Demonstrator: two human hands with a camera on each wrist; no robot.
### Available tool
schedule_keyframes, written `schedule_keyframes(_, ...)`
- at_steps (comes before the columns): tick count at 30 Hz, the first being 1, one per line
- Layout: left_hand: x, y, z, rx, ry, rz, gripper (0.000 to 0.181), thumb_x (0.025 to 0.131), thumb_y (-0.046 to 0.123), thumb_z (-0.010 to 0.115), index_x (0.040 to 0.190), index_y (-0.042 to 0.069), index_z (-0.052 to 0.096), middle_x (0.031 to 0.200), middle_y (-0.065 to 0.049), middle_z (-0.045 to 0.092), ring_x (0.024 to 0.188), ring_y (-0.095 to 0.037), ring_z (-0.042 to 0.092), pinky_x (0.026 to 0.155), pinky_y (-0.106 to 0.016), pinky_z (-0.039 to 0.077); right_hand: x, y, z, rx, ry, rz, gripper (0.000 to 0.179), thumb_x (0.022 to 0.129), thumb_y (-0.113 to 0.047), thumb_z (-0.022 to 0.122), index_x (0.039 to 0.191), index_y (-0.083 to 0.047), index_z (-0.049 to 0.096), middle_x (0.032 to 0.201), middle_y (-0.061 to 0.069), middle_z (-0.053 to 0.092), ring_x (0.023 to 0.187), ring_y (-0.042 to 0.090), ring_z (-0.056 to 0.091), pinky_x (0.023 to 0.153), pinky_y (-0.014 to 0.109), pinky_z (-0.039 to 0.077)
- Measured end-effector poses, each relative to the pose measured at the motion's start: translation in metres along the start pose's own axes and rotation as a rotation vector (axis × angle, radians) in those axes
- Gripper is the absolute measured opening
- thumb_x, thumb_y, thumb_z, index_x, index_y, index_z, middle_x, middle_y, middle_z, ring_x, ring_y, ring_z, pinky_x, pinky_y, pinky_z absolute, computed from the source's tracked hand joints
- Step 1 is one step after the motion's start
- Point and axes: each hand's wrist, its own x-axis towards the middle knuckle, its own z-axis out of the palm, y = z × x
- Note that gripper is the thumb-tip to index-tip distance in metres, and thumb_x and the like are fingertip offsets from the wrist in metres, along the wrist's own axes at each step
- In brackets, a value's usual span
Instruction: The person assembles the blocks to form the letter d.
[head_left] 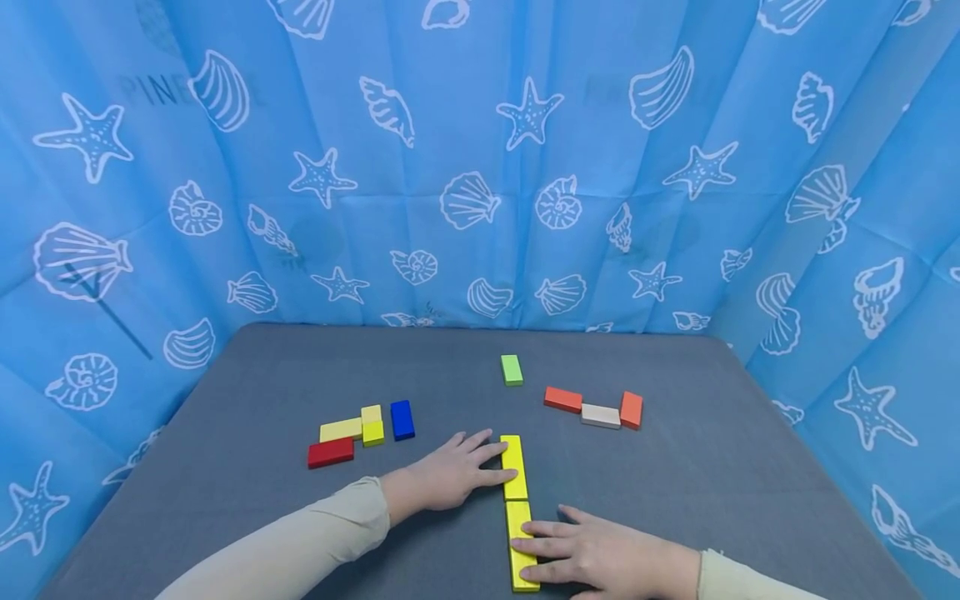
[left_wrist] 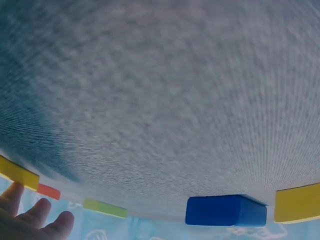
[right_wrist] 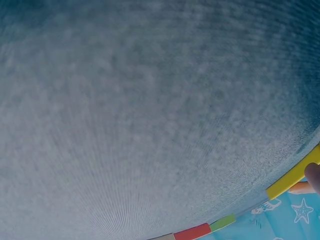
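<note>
Two long yellow blocks lie end to end in a line near the front middle of the table. On the far yellow block point(head_left: 514, 462) rest the fingertips of my left hand point(head_left: 453, 472), its fingers spread and fairly straight. My right hand point(head_left: 600, 552) lays extended fingers on the near yellow block point(head_left: 519, 521), coming from the right side. The left wrist view catches a few left fingertips point(left_wrist: 61, 225) by a yellow block point(left_wrist: 19, 173). In the right wrist view, one fingertip point(right_wrist: 313, 175) touches a yellow block point(right_wrist: 287, 184) at the edge.
Left on the grey table point(head_left: 247, 375) are a red block point(head_left: 330, 452), several yellow pieces point(head_left: 341, 430) and a blue block point(head_left: 402, 419). A green block point(head_left: 512, 370) lies farther back. Two orange blocks point(head_left: 632, 410) flank a whitish block point(head_left: 601, 416) at right. Blue curtains point(head_left: 450, 283) surround the table.
</note>
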Motion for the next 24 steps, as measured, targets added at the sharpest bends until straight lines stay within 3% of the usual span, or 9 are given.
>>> schedule_keyframes(12, -0.005, 0.004, 0.000, -0.021, 0.018, -0.009, 0.058, 0.101, 0.015, 0.051, 0.150, 0.040, 0.034, 0.158, 0.004, 0.025, 0.145, -0.025, 0.022, 0.110, -0.050, 0.029, 0.000, 0.000, 0.000, 0.047, 0.029, -0.010, 0.052, 0.104, -0.043, 0.038, 0.152, -0.026, 0.033, 0.157, -0.002, 0.029, 0.142, 0.019, 0.031, 0.094, 0.057, 0.044)
schedule_keyframes(14, -0.006, 0.004, 0.000, -0.029, 0.028, -0.011, 0.054, 0.102, 0.022, 0.051, 0.151, 0.038, 0.034, 0.159, 0.003, 0.025, 0.145, -0.026, 0.022, 0.110, -0.050, 0.030, -0.001, 0.001, -0.003, 0.059, 0.084, -0.027, 0.051, 0.104, -0.040, 0.043, 0.152, -0.023, 0.036, 0.157, 0.001, 0.031, 0.140, 0.020, 0.034, 0.096, 0.057, 0.044)
schedule_keyframes(17, -0.009, 0.007, -0.002, -0.044, 0.045, -0.019, 0.052, 0.102, 0.038, 0.049, 0.151, 0.036, 0.033, 0.159, 0.001, 0.025, 0.145, -0.028, 0.023, 0.109, -0.051, 0.030, -0.006, 0.008, -0.011, 0.029, 0.231, -0.023, 0.051, 0.099, -0.034, 0.055, 0.147, -0.019, 0.044, 0.152, 0.006, 0.038, 0.135, 0.021, 0.041, 0.094, 0.057, 0.044)
schedule_keyframes(20, -0.011, 0.016, -0.004, -0.075, 0.060, -0.030, 0.058, 0.098, 0.052, 0.046, 0.152, 0.035, 0.033, 0.159, -0.001, 0.025, 0.145, -0.031, 0.022, 0.108, -0.054, 0.031, -0.015, 0.027, -0.022, -0.063, 0.381, 0.068, 0.052, 0.092, -0.030, 0.067, 0.140, -0.016, 0.053, 0.147, 0.007, 0.046, 0.131, 0.022, 0.046, 0.091, 0.057, 0.046)
schedule_keyframes(24, -0.012, 0.033, -0.007, -0.116, 0.049, -0.064, 0.068, 0.091, 0.065, 0.045, 0.151, 0.035, 0.034, 0.158, -0.001, 0.026, 0.145, -0.033, 0.020, 0.108, -0.056, 0.030, -0.032, 0.061, -0.034, -0.101, 0.434, 0.277, 0.055, 0.086, -0.029, 0.074, 0.136, -0.012, 0.057, 0.144, 0.010, 0.048, 0.130, 0.029, 0.045, 0.094, 0.062, 0.041)
